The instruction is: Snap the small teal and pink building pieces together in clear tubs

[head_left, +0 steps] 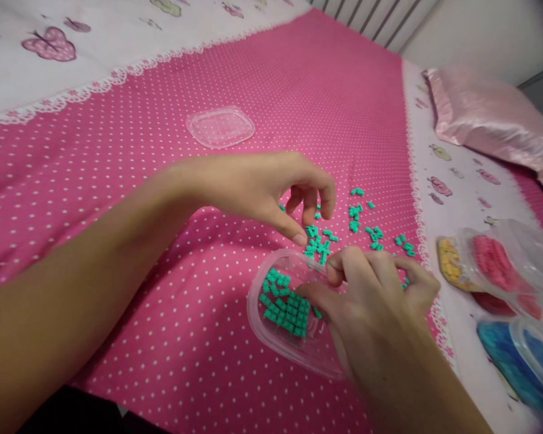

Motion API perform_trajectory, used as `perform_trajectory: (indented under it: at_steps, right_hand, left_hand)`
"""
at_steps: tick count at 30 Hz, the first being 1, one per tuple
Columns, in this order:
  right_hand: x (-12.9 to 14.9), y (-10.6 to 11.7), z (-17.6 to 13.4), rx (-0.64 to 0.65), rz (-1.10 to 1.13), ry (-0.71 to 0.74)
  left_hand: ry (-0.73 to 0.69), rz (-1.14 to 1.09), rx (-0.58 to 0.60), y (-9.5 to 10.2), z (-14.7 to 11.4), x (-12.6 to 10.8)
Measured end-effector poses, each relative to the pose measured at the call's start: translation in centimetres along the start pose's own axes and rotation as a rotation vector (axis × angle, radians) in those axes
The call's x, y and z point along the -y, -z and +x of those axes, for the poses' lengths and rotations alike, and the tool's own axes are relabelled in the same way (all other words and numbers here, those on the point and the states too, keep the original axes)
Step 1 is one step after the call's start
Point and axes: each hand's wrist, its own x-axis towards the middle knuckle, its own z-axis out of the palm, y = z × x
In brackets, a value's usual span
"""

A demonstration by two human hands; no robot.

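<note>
My left hand (pixel 294 187) hovers over loose small green building bricks (pixel 317 246) on the bedspread. Its fingers are curved and apart from the thumb, with nothing visible between them. My right hand (pixel 375 301) is at the right side of a clear plastic container (pixel 257 325). Its thumb reaches inside beside the green bricks there (pixel 287 307), while the curled fingers lie over the rim, closed on the container. Part of the container's right side is hidden under this hand. Many of the bricks inside sit close together in rows.
A clear lid (pixel 221 127) lies on the pink dotted bedspread (pixel 163 108). More green bricks (pixel 374 236) are scattered to the right. Along the right edge are tubs of yellow pieces (pixel 452 262), red pieces (pixel 493 262) and blue pieces (pixel 511 355). A pink satin pillow (pixel 493 120) lies beyond.
</note>
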Motion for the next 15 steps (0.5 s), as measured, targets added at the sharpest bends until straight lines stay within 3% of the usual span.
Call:
perform_trajectory:
  at_steps: [3,7,11,15]
  right_hand:
    - [-1.3,0.1,-0.2,-0.046,-0.009,0.041]
    - [-2.7,0.6,-0.6,0.03,-0.045,0.11]
    - [-1.9,0.8,-0.6,0.068,-0.004,0.087]
    - [-0.9,0.6,-0.3,0.026,0.009,0.051]
  left_hand:
    - [0.011,0.004,-0.004,0.0,0.0,0.0]
    - [0.0,-0.01,-0.005,-0.1,0.0,0.1]
    - [0.004,0.005,-0.009,-0.1,0.0,0.2]
    - [0.002,0.021,-0.01,0.0,0.0,0.3]
